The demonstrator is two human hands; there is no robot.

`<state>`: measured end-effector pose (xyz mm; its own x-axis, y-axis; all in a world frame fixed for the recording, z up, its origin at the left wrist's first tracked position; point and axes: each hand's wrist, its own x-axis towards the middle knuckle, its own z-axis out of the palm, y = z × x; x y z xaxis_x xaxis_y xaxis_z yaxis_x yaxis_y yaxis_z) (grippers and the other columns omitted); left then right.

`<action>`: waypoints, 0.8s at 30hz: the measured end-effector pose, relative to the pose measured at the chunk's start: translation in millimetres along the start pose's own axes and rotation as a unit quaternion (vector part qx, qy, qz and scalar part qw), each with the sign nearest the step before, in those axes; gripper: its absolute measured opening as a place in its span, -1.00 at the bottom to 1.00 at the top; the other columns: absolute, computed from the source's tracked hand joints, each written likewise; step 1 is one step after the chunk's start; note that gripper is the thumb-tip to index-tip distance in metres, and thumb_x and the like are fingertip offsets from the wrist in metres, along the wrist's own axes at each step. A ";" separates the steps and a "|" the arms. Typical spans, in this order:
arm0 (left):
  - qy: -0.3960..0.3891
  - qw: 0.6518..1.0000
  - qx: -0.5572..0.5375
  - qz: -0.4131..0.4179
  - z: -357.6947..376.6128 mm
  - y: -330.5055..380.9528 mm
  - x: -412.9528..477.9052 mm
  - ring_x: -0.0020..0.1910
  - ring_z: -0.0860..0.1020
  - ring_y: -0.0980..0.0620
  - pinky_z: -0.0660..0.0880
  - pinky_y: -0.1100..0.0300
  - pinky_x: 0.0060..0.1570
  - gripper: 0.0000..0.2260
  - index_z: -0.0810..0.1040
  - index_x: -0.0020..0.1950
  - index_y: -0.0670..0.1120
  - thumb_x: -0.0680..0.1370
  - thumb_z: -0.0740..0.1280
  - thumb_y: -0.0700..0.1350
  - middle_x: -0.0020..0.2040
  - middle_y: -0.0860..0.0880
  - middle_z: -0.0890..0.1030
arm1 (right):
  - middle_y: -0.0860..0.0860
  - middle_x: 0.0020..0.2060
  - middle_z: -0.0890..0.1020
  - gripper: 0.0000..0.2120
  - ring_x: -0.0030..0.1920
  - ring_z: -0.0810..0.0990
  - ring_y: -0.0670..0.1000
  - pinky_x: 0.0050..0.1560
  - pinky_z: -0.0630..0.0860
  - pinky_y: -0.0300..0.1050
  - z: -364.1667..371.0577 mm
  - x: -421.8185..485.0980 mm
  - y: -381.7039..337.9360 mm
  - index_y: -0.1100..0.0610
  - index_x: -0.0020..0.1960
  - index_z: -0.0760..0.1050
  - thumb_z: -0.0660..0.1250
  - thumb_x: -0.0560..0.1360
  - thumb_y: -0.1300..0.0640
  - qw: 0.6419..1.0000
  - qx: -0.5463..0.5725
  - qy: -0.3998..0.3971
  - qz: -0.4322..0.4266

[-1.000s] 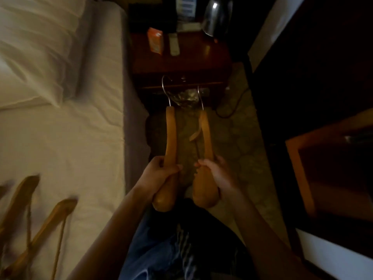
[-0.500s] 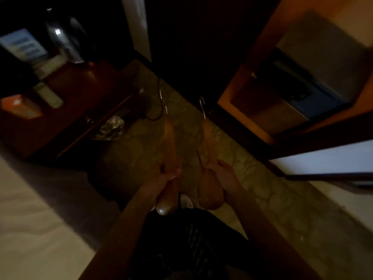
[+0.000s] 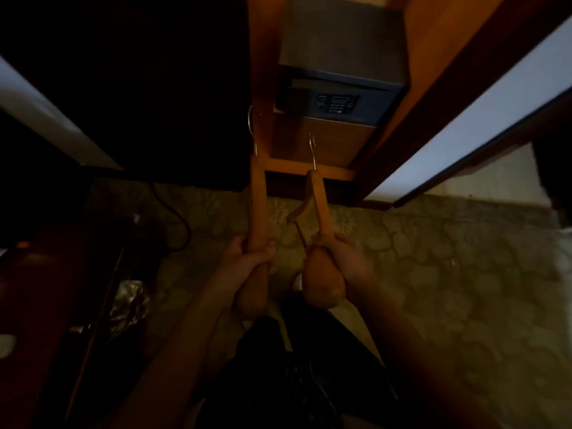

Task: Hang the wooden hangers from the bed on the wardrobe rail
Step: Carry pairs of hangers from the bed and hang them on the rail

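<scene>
Dim wardrobe [image 3: 433, 72] with a safe [image 3: 337, 102] loomed far ahead while left hand [image 3: 247, 258] and right hand [image 3: 346, 258] each clamped a hanger [image 3: 257, 196], hooks best kept forward for the unseen rail.

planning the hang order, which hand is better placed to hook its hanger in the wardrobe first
Probably right, marginally. The right hand holds its hanger with the hook before the open wardrobe bay; the left hand's hanger lines up with the bay's side panel. No rail is visible.

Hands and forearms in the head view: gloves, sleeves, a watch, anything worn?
Nothing worn that shows. The left hand and right hand are bare, with no gloves, rings or watch visible, and both forearms are bare to the frame's lower edge. The dim light could hide small details.
</scene>
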<state>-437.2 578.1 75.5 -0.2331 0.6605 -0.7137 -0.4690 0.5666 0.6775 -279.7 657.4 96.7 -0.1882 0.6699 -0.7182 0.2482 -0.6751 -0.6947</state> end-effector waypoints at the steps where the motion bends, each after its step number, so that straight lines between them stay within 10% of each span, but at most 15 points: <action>1: -0.007 1.000 0.017 0.001 4.8 8.1 3.6 -0.18 0.58 0.04 0.58 0.17 -0.21 -0.58 0.38 0.30 -0.25 0.46 0.37 -0.28 -0.02 -0.06 0.60 | 0.06 -0.24 0.60 -0.88 -0.25 0.57 0.00 -0.27 0.51 -0.16 -1.7 2.4 -4.3 0.18 -0.02 0.53 0.27 0.49 0.19 1.000 0.007 0.008 -0.003; 24: -0.063 0.976 0.096 0.183 174.9 264.4 85.2 -0.37 0.65 0.17 0.56 0.34 -0.37 -0.72 0.52 0.17 -0.21 0.50 0.34 -0.14 -0.15 -0.08 0.65 | 0.06 -0.36 0.61 -0.88 -0.33 0.57 0.00 -0.31 0.50 -0.17 -92.8 110.3 -282.9 0.19 -0.23 0.54 0.32 0.46 0.18 0.982 0.031 -0.023 -0.186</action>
<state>-432.1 870.4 224.9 -0.2421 0.8848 -0.3983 -0.2021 0.3555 0.9126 -282.5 951.0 217.6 -0.2973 0.8600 -0.4148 0.0956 -0.4054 -0.9091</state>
